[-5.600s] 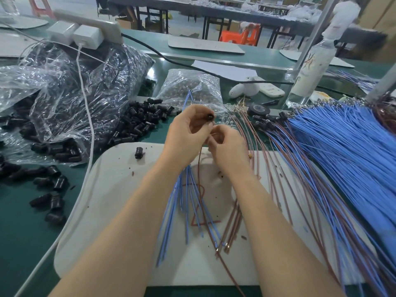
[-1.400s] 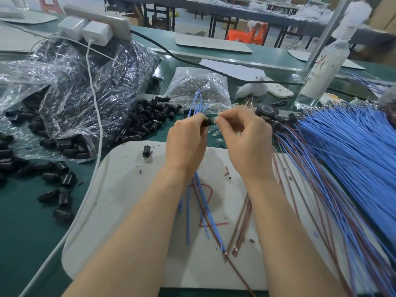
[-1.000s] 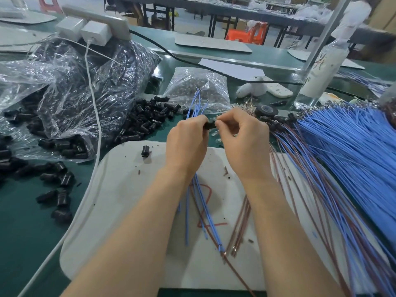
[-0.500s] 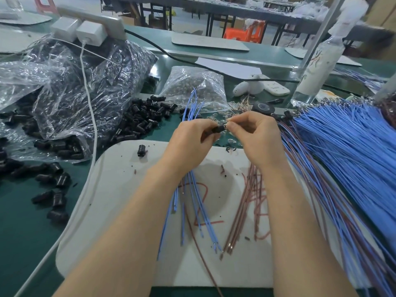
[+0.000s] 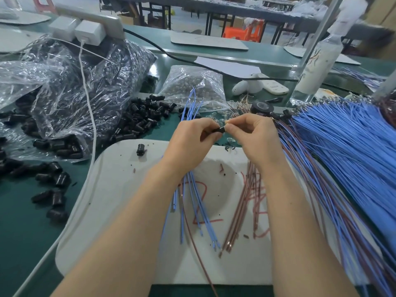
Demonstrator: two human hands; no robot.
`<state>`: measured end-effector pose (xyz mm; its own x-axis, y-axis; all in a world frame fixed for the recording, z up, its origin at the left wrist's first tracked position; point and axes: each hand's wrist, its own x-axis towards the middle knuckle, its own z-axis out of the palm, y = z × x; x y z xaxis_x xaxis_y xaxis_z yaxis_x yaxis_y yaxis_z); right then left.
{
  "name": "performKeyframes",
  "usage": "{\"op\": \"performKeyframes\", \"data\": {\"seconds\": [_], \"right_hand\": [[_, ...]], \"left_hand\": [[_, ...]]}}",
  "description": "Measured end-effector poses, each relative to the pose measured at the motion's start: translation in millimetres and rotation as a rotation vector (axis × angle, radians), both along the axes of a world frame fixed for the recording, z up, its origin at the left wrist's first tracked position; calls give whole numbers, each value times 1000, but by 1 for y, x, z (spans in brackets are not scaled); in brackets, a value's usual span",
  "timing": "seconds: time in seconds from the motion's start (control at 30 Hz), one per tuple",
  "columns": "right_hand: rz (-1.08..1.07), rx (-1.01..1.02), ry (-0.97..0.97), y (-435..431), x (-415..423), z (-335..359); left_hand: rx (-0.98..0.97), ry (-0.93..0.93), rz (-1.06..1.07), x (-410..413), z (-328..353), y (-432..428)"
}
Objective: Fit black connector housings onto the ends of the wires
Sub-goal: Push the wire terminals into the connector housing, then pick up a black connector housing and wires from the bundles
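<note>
My left hand [image 5: 192,142] pinches a small black connector housing [image 5: 219,130] between thumb and fingers and also grips a bundle of blue wires [image 5: 194,194] that stick up above it and hang down below. My right hand [image 5: 255,138] meets it from the right, fingertips pinched at the housing's end; the wire tip there is hidden. A bunch of brown wires [image 5: 242,209] hangs under my right hand. Both hands are held above a white board [image 5: 120,211].
Loose black housings [image 5: 139,123] lie heaped behind the board, one [image 5: 140,149] on the board itself, more spill from a clear bag [image 5: 70,86] at left. A thick sheaf of blue and brown wires [image 5: 342,151] fills the right side. A white cable [image 5: 90,116] runs down the left.
Both hands have shifted slightly right and away from me with the housing between them. The brown wires under my right hand have swung out from the blue bundle.
</note>
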<state>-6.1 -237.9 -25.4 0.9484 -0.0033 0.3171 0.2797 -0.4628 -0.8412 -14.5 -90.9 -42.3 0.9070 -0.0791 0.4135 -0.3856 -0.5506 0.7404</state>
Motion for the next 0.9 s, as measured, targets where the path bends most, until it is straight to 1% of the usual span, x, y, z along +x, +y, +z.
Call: {"op": "performKeyframes", "data": {"seconds": [0.3, 0.43, 0.67, 0.73, 0.8, 0.87, 0.9], "right_hand": [[53, 213, 119, 5, -2, -4], [41, 424, 156, 7, 0, -4], [57, 418, 195, 12, 1, -10], [46, 468, 196, 14, 1, -9], [105, 618, 249, 19, -1, -4], [271, 756, 363, 24, -6, 4], [368, 782, 425, 24, -9, 9]], "left_hand": [[-38, 17, 27, 1, -2, 2], [-85, 26, 24, 0, 3, 0], [-30, 44, 33, -3, 8, 4], [-42, 59, 30, -5, 14, 2], [-98, 52, 11, -7, 26, -1], [-171, 18, 5, -7, 44, -5], [-228, 8, 17, -7, 55, -6]]}}
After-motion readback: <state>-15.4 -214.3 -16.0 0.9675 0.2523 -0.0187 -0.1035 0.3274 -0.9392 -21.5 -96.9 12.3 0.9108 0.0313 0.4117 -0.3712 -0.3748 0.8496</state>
